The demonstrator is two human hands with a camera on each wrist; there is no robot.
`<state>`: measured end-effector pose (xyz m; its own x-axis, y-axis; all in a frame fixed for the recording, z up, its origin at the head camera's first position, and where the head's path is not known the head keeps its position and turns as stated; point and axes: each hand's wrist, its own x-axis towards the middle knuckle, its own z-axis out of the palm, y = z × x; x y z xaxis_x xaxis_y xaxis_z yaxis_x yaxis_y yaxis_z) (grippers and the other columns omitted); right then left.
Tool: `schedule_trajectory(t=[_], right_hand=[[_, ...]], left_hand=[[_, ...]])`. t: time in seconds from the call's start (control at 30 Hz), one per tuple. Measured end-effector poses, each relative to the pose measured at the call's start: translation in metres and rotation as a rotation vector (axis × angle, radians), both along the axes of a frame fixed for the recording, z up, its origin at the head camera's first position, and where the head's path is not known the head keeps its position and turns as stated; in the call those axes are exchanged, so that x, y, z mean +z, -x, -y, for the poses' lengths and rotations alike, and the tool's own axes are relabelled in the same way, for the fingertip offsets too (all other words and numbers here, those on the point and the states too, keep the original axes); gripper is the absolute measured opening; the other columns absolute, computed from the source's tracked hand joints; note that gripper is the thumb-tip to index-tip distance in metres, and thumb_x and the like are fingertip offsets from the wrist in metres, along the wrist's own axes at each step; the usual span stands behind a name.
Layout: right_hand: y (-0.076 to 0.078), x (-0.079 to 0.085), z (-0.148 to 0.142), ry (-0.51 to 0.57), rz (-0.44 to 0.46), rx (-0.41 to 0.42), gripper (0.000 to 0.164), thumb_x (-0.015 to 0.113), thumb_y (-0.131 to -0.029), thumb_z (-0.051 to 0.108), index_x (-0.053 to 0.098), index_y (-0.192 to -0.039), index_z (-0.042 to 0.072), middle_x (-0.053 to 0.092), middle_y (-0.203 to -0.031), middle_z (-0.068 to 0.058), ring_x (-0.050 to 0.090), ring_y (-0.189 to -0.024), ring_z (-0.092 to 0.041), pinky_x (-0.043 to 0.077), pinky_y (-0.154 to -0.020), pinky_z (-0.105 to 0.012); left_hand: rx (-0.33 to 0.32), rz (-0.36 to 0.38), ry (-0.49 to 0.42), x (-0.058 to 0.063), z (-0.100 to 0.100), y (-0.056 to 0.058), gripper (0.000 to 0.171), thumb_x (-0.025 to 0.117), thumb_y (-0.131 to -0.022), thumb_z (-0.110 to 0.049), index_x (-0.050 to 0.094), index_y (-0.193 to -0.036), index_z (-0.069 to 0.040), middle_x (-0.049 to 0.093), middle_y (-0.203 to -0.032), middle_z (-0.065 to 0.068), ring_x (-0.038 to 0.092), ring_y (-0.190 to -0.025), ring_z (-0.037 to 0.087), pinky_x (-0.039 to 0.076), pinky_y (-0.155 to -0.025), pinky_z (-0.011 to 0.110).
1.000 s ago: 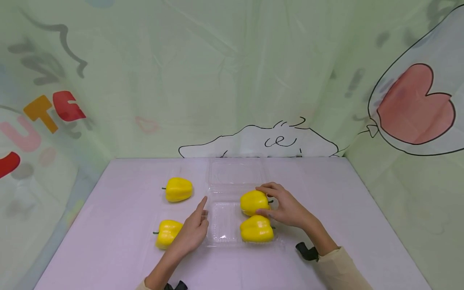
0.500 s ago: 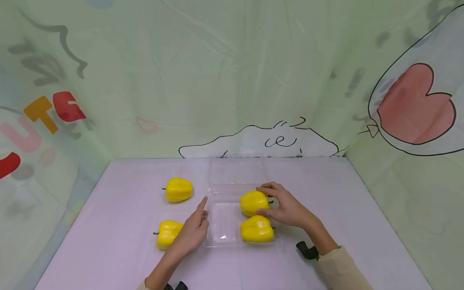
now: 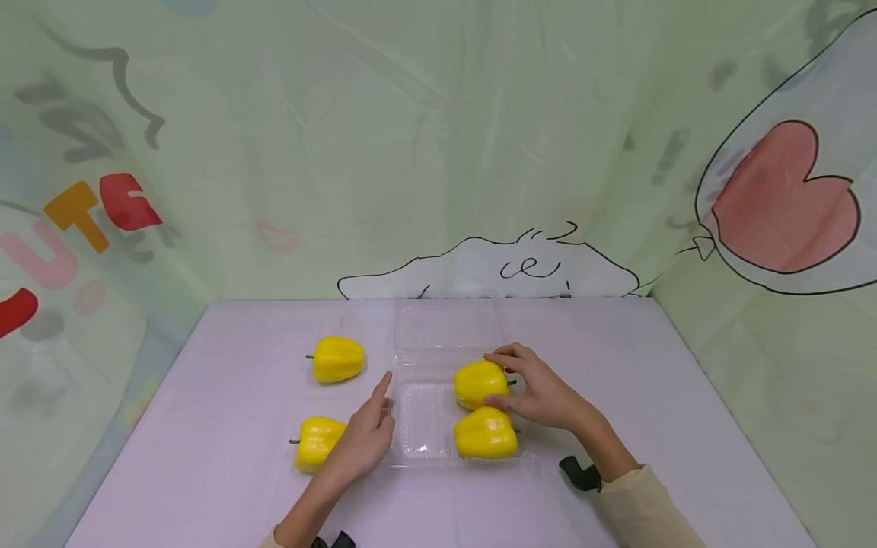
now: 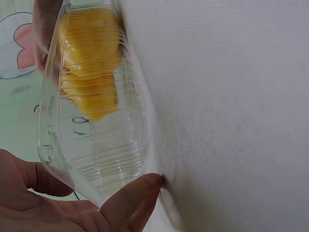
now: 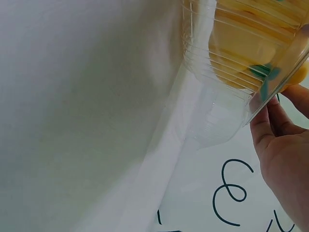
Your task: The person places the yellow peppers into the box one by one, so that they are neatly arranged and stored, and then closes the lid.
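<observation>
A clear plastic clamshell container (image 3: 423, 426) lies with its lid (image 3: 445, 327) folded back, away from me. Two yellow bell peppers sit in its right half, one behind the other. My right hand (image 3: 548, 392) grips the rear bell pepper (image 3: 474, 383), thumb on the near side and fingers over the far side. The front bell pepper (image 3: 485, 435) lies just below that thumb. At the container's left edge is my left hand (image 3: 363, 438), index finger extended forward. In the left wrist view, the left fingers (image 4: 133, 195) lie right by the container's end wall.
Two more yellow bell peppers lie left of the container: a far one (image 3: 338, 359) and a near one (image 3: 317, 441), partly hidden by the left hand. A pale cloth covers the table (image 3: 617, 335). Printed curtains (image 3: 342, 152) stand behind and at both sides.
</observation>
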<state>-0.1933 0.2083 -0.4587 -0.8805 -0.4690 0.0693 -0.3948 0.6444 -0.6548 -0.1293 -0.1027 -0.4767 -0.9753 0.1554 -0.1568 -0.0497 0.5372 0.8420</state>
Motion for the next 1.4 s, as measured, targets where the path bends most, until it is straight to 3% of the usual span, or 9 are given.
schedule_trajectory(t=[0.43, 0.77, 1.17, 1.4], right_hand=[[0.002, 0.000, 0.002, 0.045, 0.015, 0.001, 0.064, 0.087, -0.088, 0.025, 0.062, -0.143, 0.002, 0.059, -0.142, -0.017, 0.060, -0.127, -0.036, 0.053, -0.111, -0.060], [0.002, 0.000, 0.002, 0.040, 0.039, -0.015, 0.065, 0.086, -0.089, 0.029, 0.061, -0.144, 0.003, 0.058, -0.143, -0.017, 0.060, -0.126, -0.036, 0.053, -0.110, -0.060], [-0.003, 0.006, 0.005, 0.004, -0.015, 0.001, 0.066, 0.087, -0.089, 0.028, 0.061, -0.144, 0.002, 0.058, -0.146, -0.017, 0.059, -0.129, -0.036, 0.055, -0.109, -0.056], [-0.008, 0.013, 0.000, 0.037, -0.058, -0.014, 0.062, 0.088, -0.088, 0.026, 0.064, -0.142, 0.006, 0.060, -0.144, -0.014, 0.061, -0.130, -0.037, 0.057, -0.107, -0.055]], left_hand=[[-0.003, 0.003, 0.001, -0.001, 0.000, 0.000, 0.068, 0.041, -0.105, -0.009, 0.021, -0.170, -0.011, 0.053, -0.153, 0.030, 0.057, -0.139, 0.046, 0.044, -0.116, 0.068], [0.001, 0.018, -0.002, 0.000, 0.000, -0.001, 0.068, 0.041, -0.105, -0.010, 0.021, -0.170, -0.011, 0.051, -0.155, 0.030, 0.056, -0.141, 0.046, 0.044, -0.117, 0.068], [0.005, 0.013, -0.007, -0.001, 0.001, -0.001, 0.067, 0.042, -0.105, -0.010, 0.021, -0.170, -0.010, 0.051, -0.155, 0.030, 0.056, -0.141, 0.047, 0.044, -0.117, 0.069], [0.003, 0.014, -0.012, -0.003, 0.002, 0.000, 0.067, 0.042, -0.106, -0.010, 0.021, -0.170, -0.011, 0.052, -0.154, 0.029, 0.056, -0.140, 0.046, 0.044, -0.117, 0.069]])
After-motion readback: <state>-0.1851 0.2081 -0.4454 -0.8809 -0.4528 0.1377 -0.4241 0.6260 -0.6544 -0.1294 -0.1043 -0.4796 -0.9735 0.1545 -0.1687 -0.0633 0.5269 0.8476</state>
